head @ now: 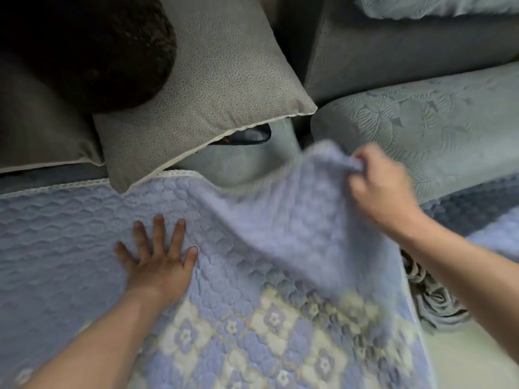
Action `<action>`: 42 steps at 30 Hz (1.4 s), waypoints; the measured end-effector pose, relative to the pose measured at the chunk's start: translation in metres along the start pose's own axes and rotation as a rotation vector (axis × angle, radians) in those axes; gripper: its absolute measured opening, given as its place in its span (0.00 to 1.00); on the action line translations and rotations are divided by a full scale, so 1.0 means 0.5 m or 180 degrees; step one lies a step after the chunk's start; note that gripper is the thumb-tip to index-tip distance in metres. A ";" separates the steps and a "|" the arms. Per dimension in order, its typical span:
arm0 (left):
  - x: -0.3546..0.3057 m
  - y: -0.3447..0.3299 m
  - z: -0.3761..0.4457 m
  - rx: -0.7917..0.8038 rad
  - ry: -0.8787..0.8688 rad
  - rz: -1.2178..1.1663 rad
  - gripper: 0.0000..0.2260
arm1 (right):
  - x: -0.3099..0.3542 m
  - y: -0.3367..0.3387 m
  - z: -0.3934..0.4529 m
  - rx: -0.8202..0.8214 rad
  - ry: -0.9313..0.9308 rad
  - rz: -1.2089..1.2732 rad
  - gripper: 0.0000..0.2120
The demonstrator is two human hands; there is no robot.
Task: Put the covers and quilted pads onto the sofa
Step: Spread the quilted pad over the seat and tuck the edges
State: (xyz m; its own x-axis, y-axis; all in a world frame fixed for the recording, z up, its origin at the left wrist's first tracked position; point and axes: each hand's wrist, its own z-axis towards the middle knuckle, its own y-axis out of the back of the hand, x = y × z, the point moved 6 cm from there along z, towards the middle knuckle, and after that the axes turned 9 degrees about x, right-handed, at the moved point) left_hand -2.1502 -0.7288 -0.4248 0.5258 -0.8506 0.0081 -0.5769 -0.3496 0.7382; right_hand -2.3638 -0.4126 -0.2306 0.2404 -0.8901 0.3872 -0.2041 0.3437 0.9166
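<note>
The quilted pad (pixel 84 242) lies under our hands on the sofa seat. Our left hand (pixel 160 259) presses flat on it, fingers spread, while our right hand (pixel 384 183) pinches its far corner and holds it lifted — that part is blurred. Beyond the left hand a speckled cushion (pixel 213 88) overlaps the pad's edge; beyond the right, a leaf-patterned sofa cover (pixel 438 122).

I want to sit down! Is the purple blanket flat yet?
Not yet. The left hand presses the quilted pad flat, but the right hand holds its far corner lifted.
</note>
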 end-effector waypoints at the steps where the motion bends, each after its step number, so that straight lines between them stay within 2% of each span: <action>1: 0.000 -0.001 -0.001 0.0025 0.0010 0.0021 0.30 | 0.027 0.052 0.002 -0.0901 0.0402 -0.0140 0.09; 2: 0.000 -0.001 -0.001 0.0027 0.0019 0.0044 0.30 | 0.049 0.076 0.005 -0.1370 0.0618 -0.0304 0.10; 3: 0.000 -0.001 0.000 0.0020 0.0024 0.0052 0.30 | 0.047 0.066 0.019 -0.1448 0.0609 -0.0560 0.11; 5: 0.000 0.000 0.000 0.0001 0.0046 0.0038 0.29 | 0.043 -0.007 0.045 -0.0998 0.0383 -0.1421 0.17; 7: -0.002 0.004 -0.002 0.0050 0.0091 0.0068 0.29 | 0.050 -0.082 0.046 -0.0564 0.0286 -0.1783 0.23; 10: -0.012 0.018 -0.017 0.0115 0.0136 0.0195 0.29 | 0.099 -0.172 0.013 0.0006 0.0695 -0.1480 0.19; 12: -0.025 0.064 -0.026 -0.0221 0.0059 0.0393 0.29 | 0.090 -0.212 0.024 0.0664 0.0418 -0.0965 0.21; 13: -0.032 0.099 -0.028 -0.0480 -0.0011 0.0410 0.27 | 0.074 -0.221 0.053 0.0800 0.0236 -0.0764 0.25; 16: -0.035 0.197 0.011 -0.1014 -0.0161 -0.0345 0.25 | 0.024 -0.242 0.173 0.1208 -0.0045 -0.0783 0.37; 17: -0.033 0.215 0.039 -0.0941 -0.0153 -0.0657 0.25 | 0.012 -0.251 0.204 0.1375 -0.0083 -0.0872 0.38; 19: -0.032 0.224 0.096 -0.0675 -0.0131 -0.1053 0.25 | -0.014 -0.276 0.242 0.1664 -0.0191 -0.1189 0.35; 21: -0.027 0.217 0.131 -0.0571 -0.0052 -0.1198 0.23 | -0.023 -0.287 0.248 0.1642 -0.0255 -0.1495 0.26; 24: -0.022 0.217 0.146 -0.0708 0.0178 -0.1171 0.18 | -0.018 -0.245 0.264 0.0797 -0.0340 -0.1461 0.18; 26: -0.028 0.235 0.147 -0.0926 0.0350 -0.1275 0.17 | -0.012 -0.207 0.290 0.0114 -0.0463 -0.1166 0.17; 28: -0.034 0.239 0.150 -0.1046 0.0394 -0.1482 0.19 | 0.004 -0.211 0.310 -0.0191 -0.0414 -0.1058 0.19; 29: -0.043 0.230 0.153 -0.0978 0.0251 -0.1603 0.23 | 0.008 -0.225 0.317 -0.0194 -0.0428 -0.0983 0.20; 32: -0.055 0.170 0.133 -0.0589 -0.0309 -0.1876 0.45 | 0.018 -0.306 0.260 0.0155 -0.0530 -0.0468 0.27; 34: -0.055 0.146 0.110 -0.0438 -0.0355 -0.1545 0.51 | 0.061 -0.348 0.133 0.0210 -0.0097 -0.0459 0.31; 35: -0.057 0.145 0.104 -0.0337 -0.0307 -0.1424 0.51 | 0.090 -0.360 0.046 0.0286 0.0241 -0.0501 0.29; 37: -0.068 0.154 0.099 -0.0095 -0.0252 -0.1251 0.48 | 0.110 -0.401 -0.115 0.0833 0.0659 -0.0602 0.28; 39: -0.087 0.150 0.075 -0.0033 -0.0310 -0.1079 0.43 | 0.084 -0.432 -0.195 0.1179 0.0704 -0.0849 0.30; 42: -0.102 0.056 -0.042 -0.0243 -0.0726 -0.0660 0.39 | 0.054 -0.431 -0.184 0.1182 0.0522 -0.1115 0.31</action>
State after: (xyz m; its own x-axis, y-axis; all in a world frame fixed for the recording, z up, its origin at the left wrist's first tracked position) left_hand -2.1801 -0.6870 -0.3906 0.4686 -0.8335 -0.2928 -0.4191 -0.5015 0.7569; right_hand -2.2262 -0.4831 -0.4087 0.4934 -0.8638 0.1021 -0.4000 -0.1211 0.9085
